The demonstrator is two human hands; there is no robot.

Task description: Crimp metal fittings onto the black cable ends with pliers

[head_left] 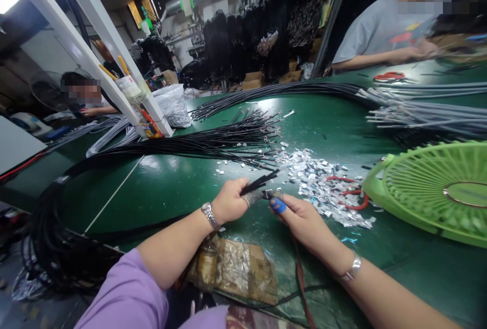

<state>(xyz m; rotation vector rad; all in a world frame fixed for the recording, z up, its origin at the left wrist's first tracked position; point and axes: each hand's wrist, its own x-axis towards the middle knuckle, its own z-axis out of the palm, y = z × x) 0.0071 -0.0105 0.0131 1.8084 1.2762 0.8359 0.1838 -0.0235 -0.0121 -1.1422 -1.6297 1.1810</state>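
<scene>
My left hand (233, 201) is closed around a few black cables (261, 182), whose ends stick out past the thumb toward the right. My right hand (294, 211) pinches at the end of one black cable (268, 194) just beside the left fingertips. A blue wrap covers my right thumb, and a greyish wrap is on a left finger. Exactly what the right fingertips press on is too small to make out. Beyond the hands lies a bundle of black cables (198, 141) with stripped ends showing thin wires. Scraps of silvery foil (315, 177) are heaped to the right of it.
A green fan (418, 192) stands at the right, with red-handled scissors (355, 199) beside it among the scraps. Grey cables (414, 111) lie behind it. White posts (114, 60) rise at the left. A taped cardboard piece (243, 268) lies at the near edge. Two people sit farther off.
</scene>
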